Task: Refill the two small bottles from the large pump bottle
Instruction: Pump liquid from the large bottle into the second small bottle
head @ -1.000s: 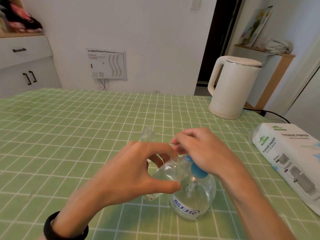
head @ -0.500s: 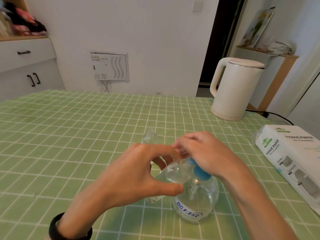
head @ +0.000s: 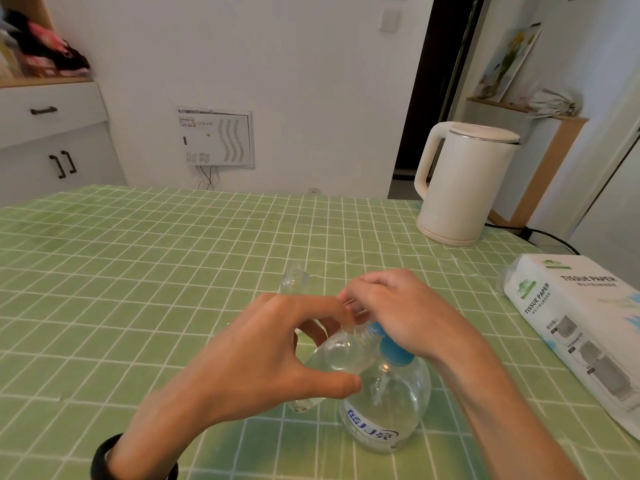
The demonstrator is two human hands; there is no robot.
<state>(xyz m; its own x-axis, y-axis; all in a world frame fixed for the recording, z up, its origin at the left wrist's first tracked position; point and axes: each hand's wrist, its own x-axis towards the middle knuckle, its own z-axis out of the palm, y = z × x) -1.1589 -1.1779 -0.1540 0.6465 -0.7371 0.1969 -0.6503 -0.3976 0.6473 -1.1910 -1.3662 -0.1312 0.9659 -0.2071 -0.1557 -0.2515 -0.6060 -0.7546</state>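
Observation:
A large clear pump bottle (head: 388, 410) with a blue collar and a blue-lettered label stands near the table's front edge. My left hand (head: 270, 355) grips a small clear bottle (head: 337, 355), tilted with its neck up against the pump's nozzle. My right hand (head: 401, 313) rests on top of the blue pump head, covering it, fingers curled down toward the small bottle's mouth. A second small clear bottle (head: 294, 280) stands just behind my hands; only its top part shows.
The green checked tablecloth (head: 138, 289) covers the table. A cream electric kettle (head: 460, 181) with its black cord stands at the back right. A pack of tissue paper (head: 581, 327) lies along the right edge. White cabinets are at the far left.
My hands and both bottles have kept their positions relative to each other. The view has tilted up slightly, so everything sits a little lower in the frame.

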